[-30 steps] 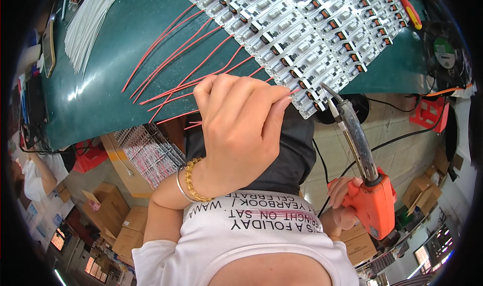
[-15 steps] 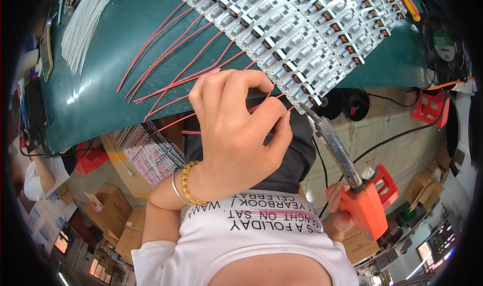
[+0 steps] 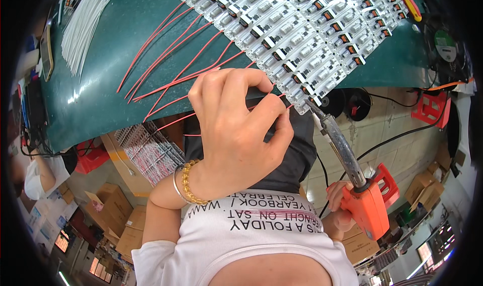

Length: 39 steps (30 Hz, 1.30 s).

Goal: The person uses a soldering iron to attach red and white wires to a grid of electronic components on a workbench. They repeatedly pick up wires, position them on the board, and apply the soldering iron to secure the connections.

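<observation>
My left hand (image 3: 236, 130) is closed near the table's front edge, pinching a thin red wire (image 3: 176, 121) close to the lower corner of a white panel of small circuit boards (image 3: 297, 34). My right hand (image 3: 338, 205) grips an orange soldering gun (image 3: 365, 203). Its long metal barrel points up, with the tip (image 3: 309, 104) touching the panel's lower corner. Several red wires (image 3: 166, 60) fan out from the panel's left side across the green table (image 3: 100, 85).
A bundle of white wires (image 3: 83, 27) lies at the table's far left. A red-handled tool (image 3: 408, 2) rests at the far right. Trays of boards (image 3: 148, 153) and cardboard boxes (image 3: 113, 205) sit on the floor below. Another person (image 3: 43, 173) is at the left.
My left hand has slid right and slightly up toward the panel's corner. The soldering gun's tip has moved up to the board corner, and the view has shifted.
</observation>
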Available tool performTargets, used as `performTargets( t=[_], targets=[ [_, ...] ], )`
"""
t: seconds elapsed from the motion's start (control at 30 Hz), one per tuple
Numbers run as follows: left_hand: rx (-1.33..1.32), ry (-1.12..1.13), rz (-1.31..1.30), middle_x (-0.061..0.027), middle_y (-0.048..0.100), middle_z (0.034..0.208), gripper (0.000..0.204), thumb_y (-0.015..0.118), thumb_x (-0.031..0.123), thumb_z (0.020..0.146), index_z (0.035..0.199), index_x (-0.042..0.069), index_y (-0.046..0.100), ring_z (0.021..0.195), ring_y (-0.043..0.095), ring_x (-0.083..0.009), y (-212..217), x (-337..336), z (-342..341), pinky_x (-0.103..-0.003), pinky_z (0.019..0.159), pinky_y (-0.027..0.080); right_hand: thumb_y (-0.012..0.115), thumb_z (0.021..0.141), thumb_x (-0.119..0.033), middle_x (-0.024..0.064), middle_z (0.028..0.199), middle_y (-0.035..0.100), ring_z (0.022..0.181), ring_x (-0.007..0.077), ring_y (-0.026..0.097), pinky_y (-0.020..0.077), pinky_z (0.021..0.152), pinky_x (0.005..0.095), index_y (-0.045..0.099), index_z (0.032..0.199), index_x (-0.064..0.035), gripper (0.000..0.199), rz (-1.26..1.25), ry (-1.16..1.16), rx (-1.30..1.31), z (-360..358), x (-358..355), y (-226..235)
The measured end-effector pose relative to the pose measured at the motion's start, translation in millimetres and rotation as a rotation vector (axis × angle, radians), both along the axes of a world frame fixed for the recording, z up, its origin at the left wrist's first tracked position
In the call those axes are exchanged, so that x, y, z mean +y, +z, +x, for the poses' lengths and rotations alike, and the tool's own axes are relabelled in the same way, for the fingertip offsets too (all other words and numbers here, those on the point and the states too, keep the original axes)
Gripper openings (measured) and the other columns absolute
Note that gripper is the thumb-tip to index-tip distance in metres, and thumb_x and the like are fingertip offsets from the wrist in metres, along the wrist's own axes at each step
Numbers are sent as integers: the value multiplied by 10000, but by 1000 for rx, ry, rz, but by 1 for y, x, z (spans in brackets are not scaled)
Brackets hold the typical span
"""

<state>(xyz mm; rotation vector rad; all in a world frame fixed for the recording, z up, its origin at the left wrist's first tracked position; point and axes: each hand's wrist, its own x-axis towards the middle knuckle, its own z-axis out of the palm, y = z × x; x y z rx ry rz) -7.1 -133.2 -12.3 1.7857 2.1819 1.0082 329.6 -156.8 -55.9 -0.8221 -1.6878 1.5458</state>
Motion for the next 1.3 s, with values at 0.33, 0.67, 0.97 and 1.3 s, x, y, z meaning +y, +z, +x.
performTargets(
  t=[0.33, 0.67, 0.97, 1.3],
  targets=[
    [7, 7, -7, -57, 576, 963, 169, 772, 66, 615, 735, 102, 660, 942, 502, -270, 1, 1, 2, -394, 843, 343, 614, 890, -550, -28, 521, 470, 423, 109, 451, 386, 439, 260, 428, 1324, 36, 752, -12, -112, 151, -75, 26, 22],
    [387, -41, 75, -85, 629, 916, 186, 778, 84, 713, 869, 75, 678, 920, 582, -293, 49, 25, -67, -419, 884, 437, 584, 939, -474, -11, 533, 459, 429, 112, 434, 391, 454, 266, 391, 1330, 60, 689, 19, -119, 221, -79, 47, 19],
    [742, -34, 186, -93, 675, 898, 174, 693, 246, 843, 912, 86, 688, 909, 606, -277, -17, 188, -175, -420, 804, 418, 560, 960, -451, -2, 542, 449, 425, 124, 426, 401, 474, 282, 379, 1345, 49, 657, 18, -120, 248, -80, 52, 15],
    [476, 68, 80, -81, 670, 700, 164, 680, 208, 865, 845, 45, 677, 621, 609, -227, 9, 166, -171, -345, 766, 438, 555, 963, -447, -1, 540, 443, 430, 127, 433, 406, 480, 285, 391, 1348, 52, 651, -20, -155, 276, -82, 48, 15]
  ],
)
